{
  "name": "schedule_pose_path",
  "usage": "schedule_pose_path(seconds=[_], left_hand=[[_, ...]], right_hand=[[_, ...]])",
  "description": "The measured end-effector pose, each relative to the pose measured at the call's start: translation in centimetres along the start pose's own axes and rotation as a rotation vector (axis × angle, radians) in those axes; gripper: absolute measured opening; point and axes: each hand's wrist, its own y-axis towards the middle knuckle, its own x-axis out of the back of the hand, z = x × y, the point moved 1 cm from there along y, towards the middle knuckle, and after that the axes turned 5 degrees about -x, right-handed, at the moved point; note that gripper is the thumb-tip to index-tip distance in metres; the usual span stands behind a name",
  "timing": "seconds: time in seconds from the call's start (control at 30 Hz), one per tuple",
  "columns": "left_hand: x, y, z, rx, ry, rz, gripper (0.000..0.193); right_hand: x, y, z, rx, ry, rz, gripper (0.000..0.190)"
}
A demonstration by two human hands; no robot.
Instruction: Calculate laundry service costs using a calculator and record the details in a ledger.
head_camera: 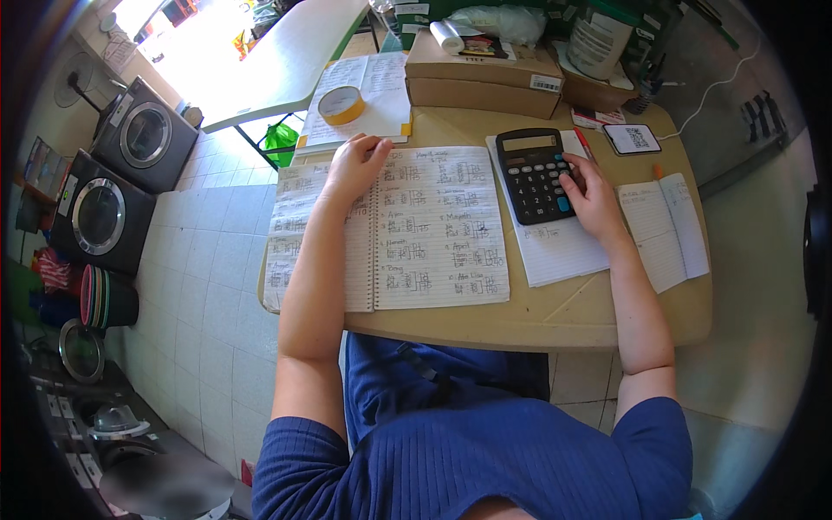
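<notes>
A spiral notebook (pixel 442 227) with handwritten columns lies spread on the table before me. My left hand (pixel 359 162) rests over its top edge near the spiral, fingers curled in, with nothing visible in them. To the right, a black desk calculator (pixel 534 179) lies on a stack of white lined paper (pixel 565 257). My right hand (pixel 591 188) is at the calculator's right side, thumb and fingertips on or just over its right-hand keys. A red pen (pixel 583 143) lies just beyond that hand.
On the tan table (pixel 468 325) are a roll of tape (pixel 341 106) on papers, a cardboard box (pixel 484 81), a phone (pixel 632 139) with a white cable, and a small notebook (pixel 660 227). Front-loading machines (pixel 99 211) and stacked baskets (pixel 110 296) stand left.
</notes>
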Motion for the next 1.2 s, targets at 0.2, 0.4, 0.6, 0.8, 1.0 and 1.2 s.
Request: schedule_pose_path(seconds=[0.2, 0.4, 0.6, 0.8, 1.0, 1.2], left_hand=[[0.4, -0.2, 0.5, -0.076, 0.079, 0.006, 0.027], [0.1, 0.0, 0.7, -0.073, 0.092, 0.015, 0.028], [-0.1, 0.2, 0.3, -0.053, 0.111, 0.025, 0.027], [0.1, 0.0, 0.2, -0.026, 0.128, 0.03, 0.028], [0.4, -0.2, -0.3, -0.046, 0.112, 0.043, 0.032], [0.7, 0.0, -0.2, -0.068, 0.095, 0.062, 0.034]], right_hand=[[-0.5, -0.8, 2.2, 0.288, -0.018, -0.165, 0.014], [-1.5, -3.0, 6.1, 0.469, -0.141, -0.071, 0.008], [-1.9, -2.5, 6.8, 0.446, -0.247, -0.103, 0.009], [-2.3, -2.0, 6.2, 0.418, -0.326, -0.113, 0.01], [-1.1, -2.0, 5.4, 0.375, -0.225, -0.14, 0.013], [1.1, -2.8, 5.4, 0.336, -0.261, -0.218, 0.031]])
